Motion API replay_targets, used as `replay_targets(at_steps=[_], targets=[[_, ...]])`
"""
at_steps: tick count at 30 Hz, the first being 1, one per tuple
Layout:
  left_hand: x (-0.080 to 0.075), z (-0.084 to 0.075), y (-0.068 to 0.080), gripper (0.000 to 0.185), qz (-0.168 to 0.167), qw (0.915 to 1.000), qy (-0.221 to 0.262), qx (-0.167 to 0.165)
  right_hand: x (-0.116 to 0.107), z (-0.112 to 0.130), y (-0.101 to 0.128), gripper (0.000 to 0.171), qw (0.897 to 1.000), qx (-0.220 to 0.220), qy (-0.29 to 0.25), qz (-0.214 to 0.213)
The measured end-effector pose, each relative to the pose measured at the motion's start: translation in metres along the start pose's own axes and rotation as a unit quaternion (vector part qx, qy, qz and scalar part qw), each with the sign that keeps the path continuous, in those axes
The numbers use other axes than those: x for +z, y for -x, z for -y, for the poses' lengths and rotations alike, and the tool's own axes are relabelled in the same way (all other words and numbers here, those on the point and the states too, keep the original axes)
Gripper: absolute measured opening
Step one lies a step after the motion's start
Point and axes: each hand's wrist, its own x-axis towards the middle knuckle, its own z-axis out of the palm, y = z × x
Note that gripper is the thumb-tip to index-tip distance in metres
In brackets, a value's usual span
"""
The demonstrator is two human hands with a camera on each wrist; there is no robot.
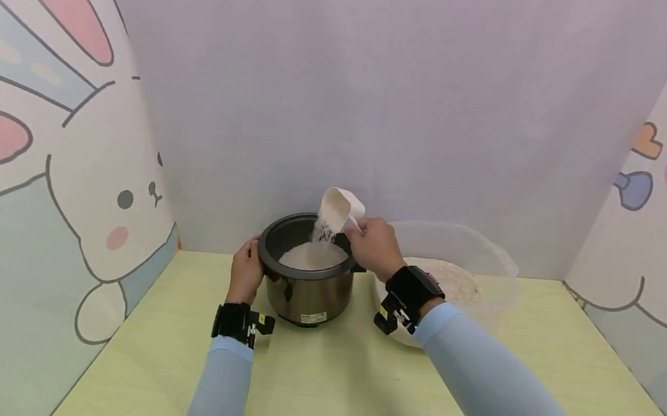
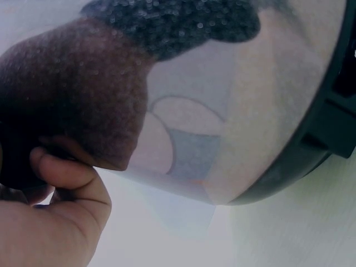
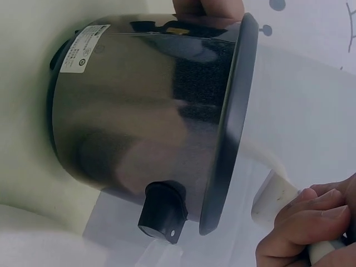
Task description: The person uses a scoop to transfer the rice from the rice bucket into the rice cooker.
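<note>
A steel rice cooker pot point(image 1: 305, 289) with a dark rim stands on the yellow-green table point(image 1: 310, 388), partly filled with white rice point(image 1: 311, 256). My right hand point(image 1: 374, 245) grips the handle of a white scoop point(image 1: 338, 210), tilted above the pot, and rice streams from it into the pot. My left hand point(image 1: 246, 272) holds the pot's left side at the rim. The right wrist view shows the pot's shiny wall point(image 3: 144, 111), its black knob point(image 3: 161, 210) and the right hand's fingers point(image 3: 303, 228) curled round the scoop handle point(image 3: 272, 197). In the left wrist view the left hand's fingers point(image 2: 67, 189) lie against the reflective pot point(image 2: 222, 111).
A clear plastic bowl point(image 1: 491, 257) holding more rice point(image 1: 457, 280) sits right of the pot, partly behind my right forearm. Cartoon-printed panels point(image 1: 31, 147) wall in the table on the left, back and right. Bare tabletop lies toward me.
</note>
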Motion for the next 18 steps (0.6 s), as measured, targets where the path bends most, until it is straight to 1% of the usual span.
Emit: replay_targets(at_steps=[5, 12, 18], targets=[[-0.0006, 0.0007, -0.0005, 0.044, 0.002, 1.0000, 0.003, 0.000, 0.0015, -0.0017, -0.0007, 0.030, 0.999, -0.024, 0.035, -0.003], [-0.0003, 0.0000, 0.0001, 0.044, 0.003, 0.9999, 0.010, 0.000, 0.0044, -0.0040, -0.0033, 0.026, 0.998, -0.036, 0.056, -0.007], [0.0000, -0.0003, 0.0001, 0.044, 0.005, 0.9999, 0.011, -0.003, 0.0056, -0.0043, -0.0042, 0.028, 0.996, -0.057, 0.072, -0.009]])
